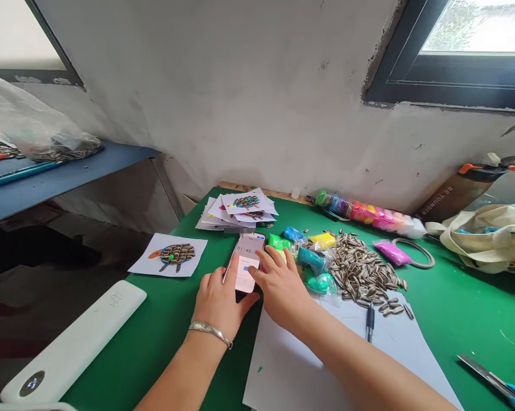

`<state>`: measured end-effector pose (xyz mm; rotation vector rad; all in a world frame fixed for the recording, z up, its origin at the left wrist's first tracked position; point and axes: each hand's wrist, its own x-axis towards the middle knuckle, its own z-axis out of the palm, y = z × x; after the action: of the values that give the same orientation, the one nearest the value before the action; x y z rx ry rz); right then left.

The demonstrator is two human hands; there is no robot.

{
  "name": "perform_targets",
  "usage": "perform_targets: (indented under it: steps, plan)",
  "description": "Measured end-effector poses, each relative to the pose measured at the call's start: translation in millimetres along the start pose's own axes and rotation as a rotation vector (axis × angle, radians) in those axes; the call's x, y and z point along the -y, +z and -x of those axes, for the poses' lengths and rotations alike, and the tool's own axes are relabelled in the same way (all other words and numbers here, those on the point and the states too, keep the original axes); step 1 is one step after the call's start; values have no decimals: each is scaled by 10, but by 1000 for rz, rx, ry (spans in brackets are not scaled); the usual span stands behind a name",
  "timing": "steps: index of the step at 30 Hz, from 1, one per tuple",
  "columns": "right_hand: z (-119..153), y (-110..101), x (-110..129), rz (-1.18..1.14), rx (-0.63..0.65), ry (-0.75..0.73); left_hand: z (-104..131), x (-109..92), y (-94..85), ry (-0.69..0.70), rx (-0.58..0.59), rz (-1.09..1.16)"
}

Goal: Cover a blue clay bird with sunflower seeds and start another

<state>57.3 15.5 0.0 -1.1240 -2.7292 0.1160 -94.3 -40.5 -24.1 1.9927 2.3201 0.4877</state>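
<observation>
A phone (245, 274) lies on the green table with a lit screen showing large digits. My left hand (221, 299) rests over its lower left edge, fingers apart, a silver bangle on the wrist. From the right, my right hand (283, 285) reaches over the phone with fingers spread, one finger at the screen. Just beyond it sit bagged clay packets (311, 260) in green, blue and yellow, beside a heap of striped sunflower seeds (360, 265). White paper (291, 365) lies under my right forearm, with a pen (370, 322) on it.
A seed-covered picture card (171, 255) lies left of the phone, a card stack (240, 208) behind it. A white device (77, 342) is at front left, scissors (492, 382) at front right. Clay tubs (368, 216), a bottle (458, 191) and a cloth bag (492, 234) stand at back right.
</observation>
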Motion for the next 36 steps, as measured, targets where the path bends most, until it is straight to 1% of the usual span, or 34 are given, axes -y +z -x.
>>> perform_targets:
  steps: [5, 8, 11, 15, 19, 23, 27, 33, 36]
  plan:
    - [68, -45, -100, -3, -72, 73, 0, -47, -37, -54, 12, 11]
    - [122, -92, -144, -15, -79, 92, 1, -64, -60, -72, 17, 31]
    - [160, -113, -140, -41, -84, 95, 3, -64, -71, -77, 27, 42]
    - [176, -84, -97, -73, -116, 81, 3, -53, -65, -67, 4, 48]
    - [167, -33, -99, -46, -137, 51, -2, -46, -55, -65, 2, 49]
    - [153, -5, -176, 24, -135, 14, -7, -50, -63, -81, 23, 51]
    - [130, -18, -255, 63, -154, 30, -5, -55, -70, -87, 17, 42]
    - [69, -79, -297, -33, -159, 71, 0, -36, -39, -73, -13, 41]
    - [6, -86, -351, -32, -170, 74, 4, -26, -28, -73, -25, 55]
